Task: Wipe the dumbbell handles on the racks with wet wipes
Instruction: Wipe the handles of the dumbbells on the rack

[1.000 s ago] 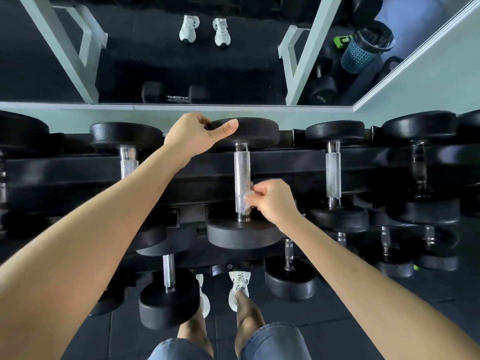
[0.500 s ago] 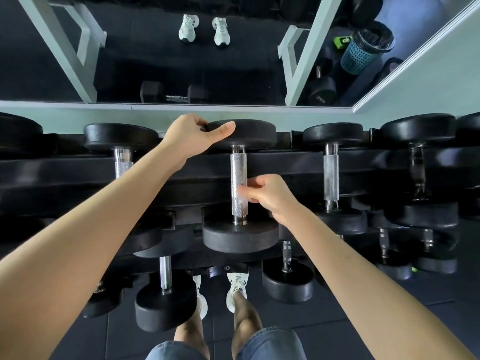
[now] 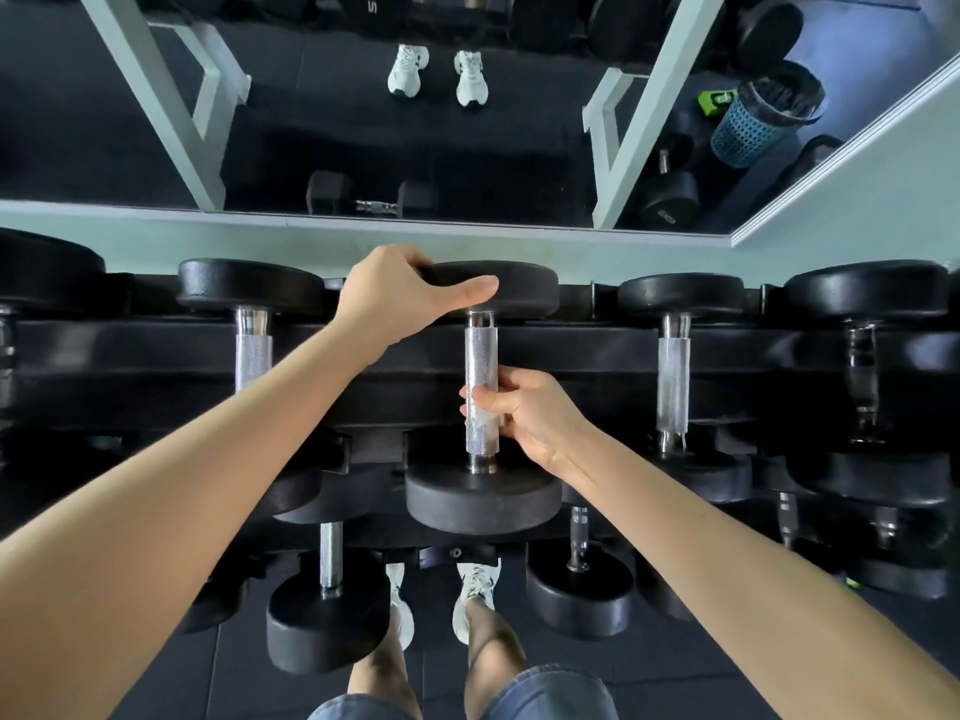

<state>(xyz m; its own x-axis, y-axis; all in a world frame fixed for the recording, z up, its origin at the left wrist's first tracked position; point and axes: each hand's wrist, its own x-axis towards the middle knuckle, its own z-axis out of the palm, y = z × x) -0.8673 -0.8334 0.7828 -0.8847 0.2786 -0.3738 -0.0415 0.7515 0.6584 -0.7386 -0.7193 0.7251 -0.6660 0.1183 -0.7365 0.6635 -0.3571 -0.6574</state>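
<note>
Dumbbell (image 3: 480,392): top tier of rack (image 3: 597,356), centre. Left hand (image 3: 400,293): fingers curled over its far weight. Right hand (image 3: 524,413): fingers closed round lower handle (image 3: 480,356), pressing a pale wipe (image 3: 480,420) to it.

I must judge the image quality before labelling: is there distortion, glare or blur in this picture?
Head view: strong wide-angle distortion, the forearms balloon toward the lower corners; light falls evenly, with soft highlights on the knurled handle under the right hand; the left hand on the far weight head looks sharp; the mirror above reflects the floor without glare.
</note>
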